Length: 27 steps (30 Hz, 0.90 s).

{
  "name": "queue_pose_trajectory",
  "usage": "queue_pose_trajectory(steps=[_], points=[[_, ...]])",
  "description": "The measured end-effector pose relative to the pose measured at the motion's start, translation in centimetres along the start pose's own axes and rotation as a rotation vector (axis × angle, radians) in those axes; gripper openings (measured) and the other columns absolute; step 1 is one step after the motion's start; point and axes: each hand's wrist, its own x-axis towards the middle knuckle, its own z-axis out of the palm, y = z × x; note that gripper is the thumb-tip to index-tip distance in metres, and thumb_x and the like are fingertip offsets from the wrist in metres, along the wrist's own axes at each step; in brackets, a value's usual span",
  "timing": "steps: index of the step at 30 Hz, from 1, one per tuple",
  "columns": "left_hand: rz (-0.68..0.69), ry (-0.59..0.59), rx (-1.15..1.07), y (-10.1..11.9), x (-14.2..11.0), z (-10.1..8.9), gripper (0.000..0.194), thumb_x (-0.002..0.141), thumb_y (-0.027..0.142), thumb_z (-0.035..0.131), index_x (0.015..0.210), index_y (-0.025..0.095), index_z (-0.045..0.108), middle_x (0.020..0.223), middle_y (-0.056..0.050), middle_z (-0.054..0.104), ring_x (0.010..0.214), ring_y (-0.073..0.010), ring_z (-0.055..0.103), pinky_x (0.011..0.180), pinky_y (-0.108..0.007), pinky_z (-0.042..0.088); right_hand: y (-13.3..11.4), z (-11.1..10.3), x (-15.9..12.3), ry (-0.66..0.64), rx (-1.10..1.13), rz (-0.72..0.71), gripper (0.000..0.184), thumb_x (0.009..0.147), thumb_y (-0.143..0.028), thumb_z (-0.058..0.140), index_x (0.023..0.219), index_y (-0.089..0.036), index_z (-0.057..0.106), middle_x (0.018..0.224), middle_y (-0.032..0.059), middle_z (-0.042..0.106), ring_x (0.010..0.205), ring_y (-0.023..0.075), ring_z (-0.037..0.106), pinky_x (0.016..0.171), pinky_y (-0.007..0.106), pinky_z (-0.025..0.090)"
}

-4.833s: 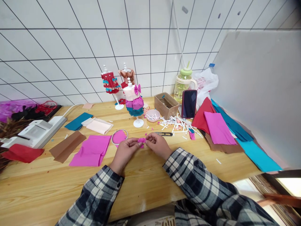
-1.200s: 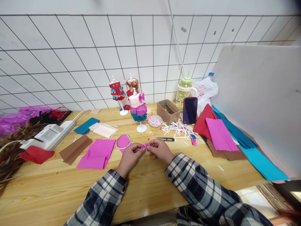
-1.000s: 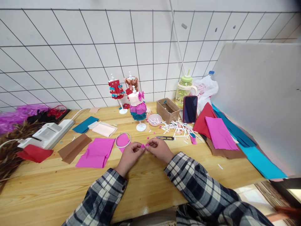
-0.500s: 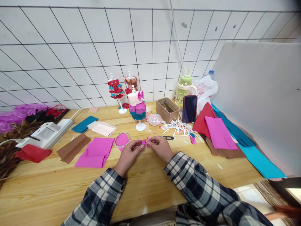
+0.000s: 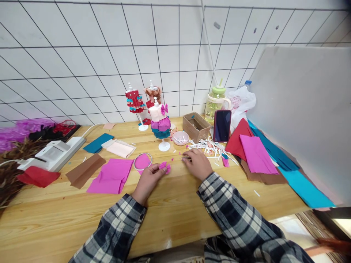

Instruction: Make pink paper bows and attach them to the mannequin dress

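Note:
My left hand (image 5: 149, 179) pinches a small magenta pleated paper bow (image 5: 165, 167) between thumb and fingers. Over the thread snips (image 5: 184, 157) my right hand (image 5: 197, 163) rests with its fingers curled round them; only the tip end shows and the handles are hidden. Left of the bow, a silver ring (image 5: 134, 163) like a roll of tape lies on a magenta paper piece (image 5: 142, 161). Behind stands a small white dress form (image 5: 160, 124) in a pink, magenta and teal paper dress with a magenta bow at its shoulder.
Two more dressed forms stand behind, one in a red dress (image 5: 134, 101). A pink dish (image 5: 180, 138), a cardboard box (image 5: 196, 126), white paper scraps (image 5: 210, 147), a phone (image 5: 222, 126) and a bottle (image 5: 216, 104) are beyond my right hand. Paper sheets (image 5: 257, 153) lie right; a power strip (image 5: 59, 153) left.
My right hand has let go of the magenta bow and moved right onto the thread snips. My left hand keeps the bow, which now shows its pleated, fanned shape.

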Motion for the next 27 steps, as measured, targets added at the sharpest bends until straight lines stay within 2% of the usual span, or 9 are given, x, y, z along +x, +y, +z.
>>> queue_pose_trajectory(steps=[3, 7, 10, 13, 16, 19, 22, 27], points=[[-0.002, -0.002, -0.01, -0.1, 0.1, -0.1, 0.042, 0.067, 0.052, 0.073, 0.085, 0.015, 0.072, 0.092, -0.008, 0.074, 0.085, -0.0238, 0.066, 0.077, -0.032, 0.049, 1.6, -0.6, 0.4, -0.076, -0.222, 0.046, 0.02, 0.085, -0.032, 0.063, 0.101, -0.021, 0.068, 0.102, 0.0097, 0.064, 0.106, 0.0251, 0.051, 0.089, 0.036, 0.036], [-0.007, -0.021, 0.005, -0.1, 0.1, 0.0, 0.038, 0.069, 0.05, 0.072, 0.084, 0.015, 0.071, 0.088, -0.007, 0.074, 0.082, -0.0223, 0.065, 0.074, -0.03, 0.048, 1.6, -0.4, 0.5, -0.098, -0.238, 0.043, 0.007, 0.084, -0.026, 0.063, 0.085, -0.019, 0.064, 0.091, 0.0067, 0.065, 0.094, 0.0219, 0.055, 0.08, 0.031, 0.035], [-0.002, -0.029, 0.031, -0.1, 0.1, 0.0, 0.037, 0.069, 0.05, 0.07, 0.082, 0.015, 0.07, 0.084, -0.006, 0.072, 0.079, -0.022, 0.063, 0.071, -0.03, 0.048, 0.5, -0.4, 0.3, -0.136, -0.12, 0.003, 0.009, 0.091, -0.025, 0.052, 0.097, -0.019, 0.057, 0.085, 0.004, 0.066, 0.081, 0.0172, 0.058, 0.069, 0.026, 0.034], [0.01, -0.02, 0.051, -0.1, 0.2, -0.1, 0.038, 0.07, 0.051, 0.069, 0.083, 0.015, 0.069, 0.081, -0.004, 0.071, 0.078, -0.0218, 0.063, 0.072, -0.03, 0.047, -0.7, -0.6, -0.2, -0.189, -0.038, 0.001, 0.018, 0.096, -0.033, 0.043, 0.109, -0.021, 0.05, 0.084, 0.0021, 0.067, 0.073, 0.016, 0.06, 0.062, 0.025, 0.032], [0.014, -0.021, 0.063, -0.2, 0.4, -0.2, 0.037, 0.069, 0.05, 0.069, 0.08, 0.015, 0.068, 0.078, -0.003, 0.07, 0.075, -0.0208, 0.062, 0.07, -0.029, 0.046, -1.3, -0.8, -0.6, -0.261, -0.019, -0.021, 0.029, 0.099, -0.043, 0.034, 0.105, -0.022, 0.052, 0.086, 0.0032, 0.067, 0.077, 0.0176, 0.062, 0.062, 0.025, 0.033], [0.013, -0.02, 0.096, -0.4, 0.4, -0.2, 0.035, 0.069, 0.05, 0.069, 0.076, 0.015, 0.066, 0.074, -0.002, 0.068, 0.071, -0.0191, 0.06, 0.065, -0.027, 0.045, -1.5, -0.7, -0.8, -0.306, -0.004, -0.057, 0.041, 0.101, -0.041, 0.022, 0.094, -0.021, 0.057, 0.084, 0.0051, 0.068, 0.079, 0.0174, 0.062, 0.067, 0.026, 0.036], [0.04, -0.006, 0.17, -0.4, 0.5, 0.0, 0.035, 0.068, 0.05, 0.07, 0.074, 0.016, 0.067, 0.073, -0.001, 0.067, 0.071, -0.0187, 0.059, 0.065, -0.026, 0.044, -1.6, -0.6, -0.7, -0.317, -0.07, -0.06, 0.043, 0.101, -0.039, 0.025, 0.087, -0.02, 0.061, 0.084, 0.0071, 0.069, 0.078, 0.018, 0.062, 0.07, 0.027, 0.037], [0.091, -0.01, 0.279, -0.4, 0.5, 0.2, 0.034, 0.067, 0.05, 0.071, 0.073, 0.016, 0.069, 0.072, -0.001, 0.067, 0.071, -0.019, 0.059, 0.066, -0.026, 0.043, -2.0, -0.5, -0.8, -0.288, -0.179, -0.038, 0.042, 0.1, -0.041, 0.028, 0.091, -0.021, 0.064, 0.091, 0.0076, 0.071, 0.083, 0.0194, 0.063, 0.071, 0.028, 0.038]])
